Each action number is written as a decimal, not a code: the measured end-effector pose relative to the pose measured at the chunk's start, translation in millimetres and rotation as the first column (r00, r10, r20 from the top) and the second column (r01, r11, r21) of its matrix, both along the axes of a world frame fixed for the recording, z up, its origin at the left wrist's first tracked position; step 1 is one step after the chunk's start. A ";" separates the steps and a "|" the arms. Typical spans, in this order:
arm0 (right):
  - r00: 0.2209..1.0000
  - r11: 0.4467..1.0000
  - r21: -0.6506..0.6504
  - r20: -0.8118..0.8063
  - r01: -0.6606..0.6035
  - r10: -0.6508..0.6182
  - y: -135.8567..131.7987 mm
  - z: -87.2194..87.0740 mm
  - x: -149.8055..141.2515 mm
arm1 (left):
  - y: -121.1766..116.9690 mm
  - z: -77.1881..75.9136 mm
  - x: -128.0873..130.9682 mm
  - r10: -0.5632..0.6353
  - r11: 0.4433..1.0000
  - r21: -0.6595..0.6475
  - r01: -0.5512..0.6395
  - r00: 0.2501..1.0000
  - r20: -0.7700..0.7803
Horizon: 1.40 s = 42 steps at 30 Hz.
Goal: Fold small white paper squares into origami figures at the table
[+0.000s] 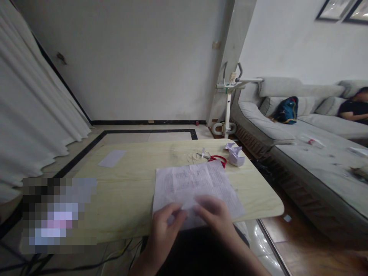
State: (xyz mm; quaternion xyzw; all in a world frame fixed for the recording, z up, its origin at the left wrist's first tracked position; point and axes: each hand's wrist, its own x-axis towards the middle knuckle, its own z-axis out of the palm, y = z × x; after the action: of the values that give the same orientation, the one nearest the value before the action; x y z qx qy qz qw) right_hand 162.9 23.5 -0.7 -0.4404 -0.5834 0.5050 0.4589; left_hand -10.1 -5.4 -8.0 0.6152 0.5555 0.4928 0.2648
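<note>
Nothing is legible, even on the sheet (191, 186).

A printed paper sheet (198, 178), whitish and faintly creased, is spread open, print facing up, at the near edge of the wood-grained table (126, 195), right of its middle. Its lines are too blurred to read.

The left hand (166, 221) and the right hand (215, 214) are bare, as are the visible stretches of both forearms (244, 247). Blur softens the outlines of the fingers (179, 219). Black, plain-looking clothing (195, 251) shows between the forearms, just below the surface's (126, 203) near edge.
</note>
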 end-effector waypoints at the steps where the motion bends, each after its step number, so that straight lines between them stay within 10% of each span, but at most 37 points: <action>1: 1.000 1.000 0.002 0.003 -0.001 0.001 0.1 0.0 0.4 | 1.0 0.4 -1.8 -0.014 1.000 0.009 0.014 1.000 -0.016; 34: 0.998 0.995 -0.102 -0.063 -0.011 0.005 2.6 5.7 -0.6 | -0.1 6.4 3.5 -0.058 0.988 -0.141 0.069 0.995 0.081; 42: 0.999 0.997 -0.081 -0.043 -0.004 0.001 3.0 1.7 0.7 | -0.7 5.5 0.8 -0.104 0.993 -0.064 0.099 0.991 -0.089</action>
State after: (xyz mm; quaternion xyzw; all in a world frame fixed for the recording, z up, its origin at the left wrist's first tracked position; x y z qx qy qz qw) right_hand 163.6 26.5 1.0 -0.4469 -0.5529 0.5383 0.4526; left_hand -9.4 -6.1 -2.5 0.6567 0.5494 0.4330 0.2818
